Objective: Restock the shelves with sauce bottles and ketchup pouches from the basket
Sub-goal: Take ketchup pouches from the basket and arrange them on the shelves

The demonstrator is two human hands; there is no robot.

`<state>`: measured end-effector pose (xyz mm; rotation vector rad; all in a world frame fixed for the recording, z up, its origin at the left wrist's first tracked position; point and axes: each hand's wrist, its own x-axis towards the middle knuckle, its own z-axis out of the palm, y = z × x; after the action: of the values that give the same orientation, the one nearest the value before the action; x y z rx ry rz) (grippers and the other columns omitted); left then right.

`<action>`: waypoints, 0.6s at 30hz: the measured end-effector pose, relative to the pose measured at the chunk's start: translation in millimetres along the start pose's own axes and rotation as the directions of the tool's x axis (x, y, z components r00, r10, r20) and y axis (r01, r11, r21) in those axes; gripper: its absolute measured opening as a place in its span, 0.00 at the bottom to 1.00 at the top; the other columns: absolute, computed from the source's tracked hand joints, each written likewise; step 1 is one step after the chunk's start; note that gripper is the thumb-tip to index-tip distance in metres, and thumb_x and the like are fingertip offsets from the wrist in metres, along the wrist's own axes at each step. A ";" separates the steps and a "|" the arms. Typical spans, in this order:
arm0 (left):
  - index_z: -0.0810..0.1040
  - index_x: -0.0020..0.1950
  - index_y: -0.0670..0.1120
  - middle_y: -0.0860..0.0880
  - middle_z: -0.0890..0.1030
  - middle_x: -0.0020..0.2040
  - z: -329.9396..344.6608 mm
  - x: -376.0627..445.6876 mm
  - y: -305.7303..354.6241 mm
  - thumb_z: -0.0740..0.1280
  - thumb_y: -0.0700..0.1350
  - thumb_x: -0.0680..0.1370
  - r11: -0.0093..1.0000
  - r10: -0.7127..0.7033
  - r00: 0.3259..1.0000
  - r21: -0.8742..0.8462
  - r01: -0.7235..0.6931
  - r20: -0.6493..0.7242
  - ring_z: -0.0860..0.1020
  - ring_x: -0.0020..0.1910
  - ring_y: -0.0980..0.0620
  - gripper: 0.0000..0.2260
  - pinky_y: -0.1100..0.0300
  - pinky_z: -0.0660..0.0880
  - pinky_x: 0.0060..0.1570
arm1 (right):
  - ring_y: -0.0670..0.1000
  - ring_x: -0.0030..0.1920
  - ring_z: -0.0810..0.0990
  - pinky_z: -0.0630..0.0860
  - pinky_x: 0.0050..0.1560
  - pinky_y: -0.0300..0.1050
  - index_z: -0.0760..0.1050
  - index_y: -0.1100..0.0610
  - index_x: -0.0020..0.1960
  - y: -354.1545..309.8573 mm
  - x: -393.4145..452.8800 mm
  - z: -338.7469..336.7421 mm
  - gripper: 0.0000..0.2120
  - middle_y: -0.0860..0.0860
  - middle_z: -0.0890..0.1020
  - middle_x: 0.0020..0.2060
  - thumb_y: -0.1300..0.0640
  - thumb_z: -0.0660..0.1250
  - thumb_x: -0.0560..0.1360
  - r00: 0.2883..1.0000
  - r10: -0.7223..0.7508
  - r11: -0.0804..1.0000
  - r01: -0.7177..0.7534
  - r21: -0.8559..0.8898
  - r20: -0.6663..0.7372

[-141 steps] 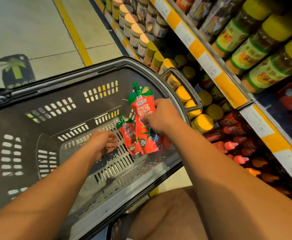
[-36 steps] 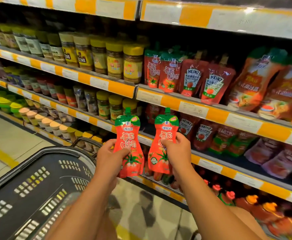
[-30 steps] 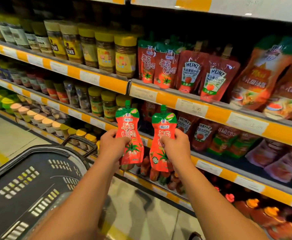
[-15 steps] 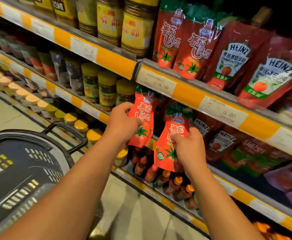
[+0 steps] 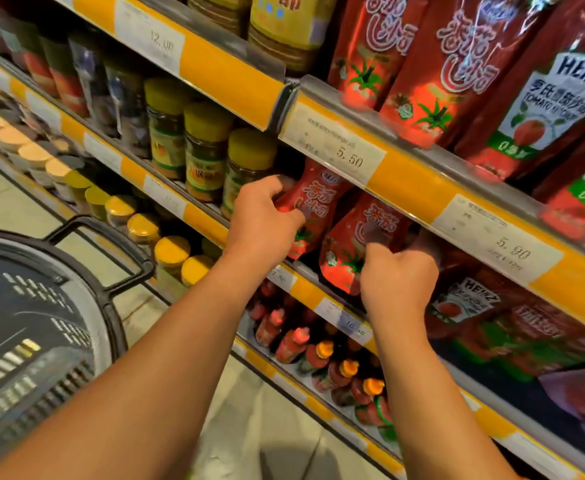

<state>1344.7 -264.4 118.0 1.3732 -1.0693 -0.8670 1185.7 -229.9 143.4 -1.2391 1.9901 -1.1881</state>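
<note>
My left hand (image 5: 261, 221) grips a red ketchup pouch (image 5: 313, 199) whose top is tucked under the yellow-edged shelf rail (image 5: 412, 181). Just to its right, my right hand (image 5: 398, 284) holds a second red ketchup pouch (image 5: 356, 244), also leaning into the middle shelf; its cap is hidden behind the rail. Both pouches sit between yellow-lidded jars (image 5: 246, 168) on the left and Heinz pouches (image 5: 464, 306) on the right. The black basket (image 5: 86, 306) is at the lower left, its inside mostly out of sight.
The shelf above carries matching red pouches (image 5: 433, 67) and a Heinz pouch (image 5: 543, 98). Red sauce bottles with orange caps (image 5: 318, 351) fill the shelf below. Rows of jars (image 5: 169, 251) run off to the left. Tiled floor lies beneath my arms.
Both hands have pushed the two pouches forward and up into the middle shelf, their tops now under the rail. The view has moved closer to the shelves.
</note>
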 end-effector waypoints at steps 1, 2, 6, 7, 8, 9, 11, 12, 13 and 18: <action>0.83 0.47 0.53 0.53 0.86 0.42 0.6 1.4 -2.0 0.75 0.37 0.74 1.000 -0.007 1.000 -0.009 0.007 0.000 0.85 0.40 0.45 0.11 0.50 0.84 0.34 | 0.48 0.17 0.57 0.58 0.23 0.41 0.57 0.57 0.26 0.3 0.6 1.1 0.30 0.44 0.58 0.14 0.55 0.70 0.80 1.000 0.001 0.999 -0.002 0.054 0.013; 0.83 0.49 0.53 0.54 0.86 0.44 1.7 3.2 -5.3 0.75 0.37 0.74 1.000 -0.015 1.000 -0.015 0.015 0.000 0.85 0.41 0.46 0.11 0.50 0.85 0.37 | 0.49 0.17 0.58 0.59 0.23 0.41 0.57 0.57 0.27 -3.6 -2.8 1.1 0.30 0.42 0.58 0.16 0.55 0.70 0.80 1.000 -0.004 0.994 0.002 0.107 0.016; 0.84 0.54 0.50 0.55 0.86 0.49 7.0 6.1 -18.3 0.75 0.37 0.75 1.000 -0.008 1.000 0.003 0.008 0.025 0.84 0.50 0.56 0.11 0.55 0.83 0.50 | 0.60 0.28 0.64 0.66 0.34 0.57 0.63 0.77 0.51 -1.6 -4.9 6.6 0.24 0.44 0.65 0.33 0.57 0.70 0.81 0.994 -0.105 0.984 0.098 0.146 0.043; 0.83 0.55 0.50 0.55 0.86 0.50 8.1 6.5 -21.2 0.75 0.37 0.75 1.000 -0.007 0.999 -0.001 0.007 0.034 0.83 0.50 0.56 0.12 0.57 0.83 0.50 | 0.60 0.30 0.66 0.69 0.37 0.57 0.67 0.77 0.58 2.9 -4.3 9.0 0.23 0.51 0.70 0.31 0.57 0.70 0.81 0.990 -0.125 0.986 0.118 0.119 0.060; 0.83 0.56 0.49 0.55 0.85 0.50 9.0 6.8 -23.0 0.74 0.36 0.76 1.000 -0.003 0.999 0.001 0.003 0.041 0.83 0.50 0.57 0.12 0.59 0.82 0.50 | 0.62 0.35 0.71 0.72 0.40 0.58 0.67 0.75 0.68 3.4 -6.1 11.2 0.25 0.53 0.73 0.36 0.58 0.69 0.81 0.987 -0.143 0.987 0.138 0.081 0.066; 0.83 0.56 0.49 0.55 0.85 0.50 9.2 6.7 -23.6 0.73 0.35 0.76 1.000 0.008 0.999 0.012 -0.009 0.050 0.83 0.50 0.58 0.13 0.60 0.82 0.49 | 0.61 0.43 0.76 0.73 0.44 0.54 0.64 0.69 0.76 5.5 -7.4 13.5 0.29 0.53 0.74 0.43 0.58 0.69 0.81 0.985 -0.158 0.986 0.154 0.069 0.064; 0.82 0.58 0.49 0.55 0.85 0.51 8.5 7.7 -24.2 0.72 0.35 0.76 0.999 0.025 0.997 0.043 -0.028 0.067 0.83 0.51 0.58 0.14 0.62 0.81 0.50 | 0.57 0.52 0.79 0.72 0.50 0.45 0.59 0.56 0.81 5.5 -11.9 14.4 0.33 0.56 0.79 0.55 0.56 0.69 0.81 0.980 -0.193 0.981 0.192 0.031 0.045; 0.82 0.58 0.50 0.55 0.85 0.51 7.4 7.6 -24.0 0.71 0.35 0.77 0.997 0.033 0.997 0.069 -0.038 0.073 0.83 0.51 0.58 0.14 0.62 0.81 0.50 | 0.56 0.50 0.78 0.72 0.50 0.46 0.62 0.55 0.79 6.9 -11.3 14.0 0.30 0.54 0.79 0.53 0.57 0.69 0.80 0.977 -0.202 0.979 0.203 -0.005 0.064; 0.82 0.58 0.51 0.55 0.85 0.52 5.7 7.4 -23.7 0.71 0.35 0.77 0.993 0.042 0.996 0.109 -0.050 0.075 0.82 0.52 0.56 0.14 0.62 0.81 0.51 | 0.55 0.47 0.78 0.74 0.50 0.47 0.70 0.56 0.73 9.0 -9.6 12.2 0.22 0.54 0.80 0.51 0.58 0.69 0.80 0.973 -0.218 0.974 0.222 -0.044 0.081; 0.77 0.59 0.51 0.51 0.74 0.52 2.8 -0.5 -18.2 0.68 0.39 0.79 0.901 0.181 0.983 0.404 -0.161 -0.013 0.74 0.53 0.47 0.11 0.57 0.74 0.53 | 0.61 0.36 0.79 0.78 0.38 0.55 0.61 0.51 0.35 18.5 -4.8 -5.7 0.21 0.56 0.78 0.34 0.56 0.69 0.80 0.973 -0.202 0.930 0.227 -0.288 0.116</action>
<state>1343.9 -265.7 99.6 1.5989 -1.3588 -0.4939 1175.2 -219.5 129.9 -1.6673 2.0662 -0.9313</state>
